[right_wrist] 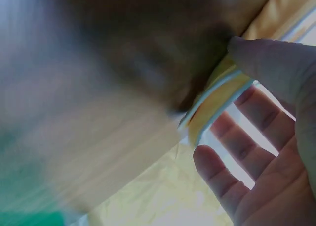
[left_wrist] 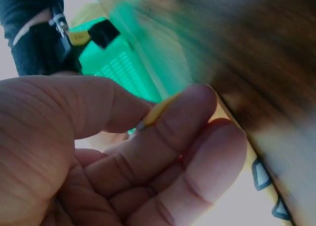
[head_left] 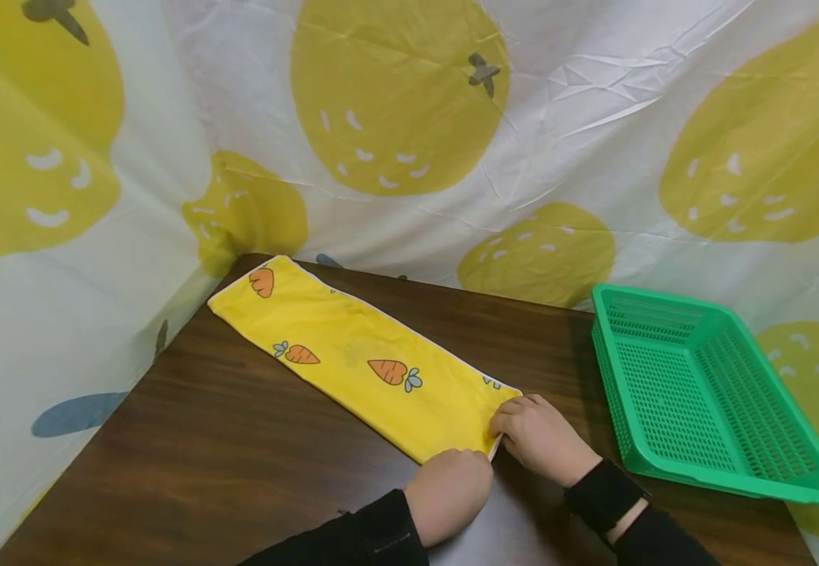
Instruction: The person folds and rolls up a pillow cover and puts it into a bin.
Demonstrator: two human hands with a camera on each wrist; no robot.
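Note:
A yellow cloth (head_left: 342, 338) printed with carrots and edged in white lies as a long folded strip, slanting from the far left toward me. My left hand (head_left: 450, 494) pinches its near corner; in the left wrist view a bit of yellow edge (left_wrist: 160, 110) shows between thumb and finger. Just to the right, my right hand (head_left: 542, 439) grips the short near end by the other corner. Its thumb lies over the layered, light-trimmed edge (right_wrist: 217, 100) in the right wrist view, with the fingers beneath.
A green plastic basket (head_left: 629, 424) with perforated walls stands to the right of my right hand. The brown wooden table (head_left: 190, 440) meets a white curtain (head_left: 395, 228) with yellow fruit prints at the back and left.

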